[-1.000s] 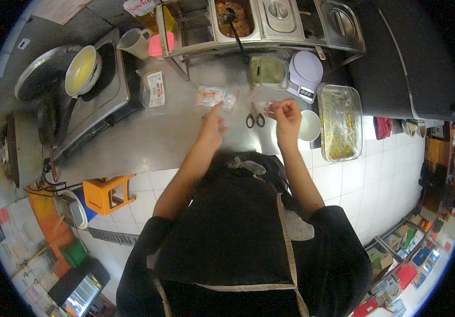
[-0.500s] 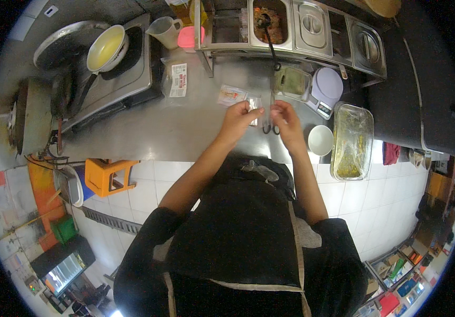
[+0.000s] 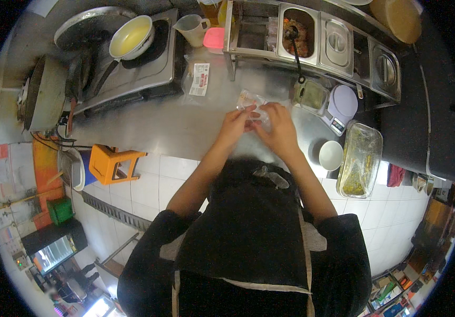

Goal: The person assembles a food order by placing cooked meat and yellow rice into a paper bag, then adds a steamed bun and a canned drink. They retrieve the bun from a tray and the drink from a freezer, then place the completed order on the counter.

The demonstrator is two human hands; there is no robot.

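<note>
Small clear plastic packet with orange print [image 3: 247, 98]: held between the two hands, above the brushed-steel counter [image 3: 177, 126], its printed part showing beyond the fingertips.
Left hand [image 3: 233, 127]: fingers bent and pinching the packet's near side.
Right hand [image 3: 280, 128]: curled inward, thumb and fingers grasping the plastic just beside the left fingertips.
Counter's left: a clear bag with a white, red-printed label [image 3: 200, 79] lies flat near the black-and-steel stove, where a white pan with a dark handle [image 3: 132, 38] holds yellow contents.
Counter's right: a square, greenish glass container [image 3: 312, 96] sits beside a pale lavender kitchen scale [image 3: 342, 103]; a round white bowl [image 3: 331, 155] stands near a rectangular, film-covered glass dish [image 3: 361, 161].
Rack: a black ladle [image 3: 296, 53] rests in a steel pan of reddish-brown food.
</note>
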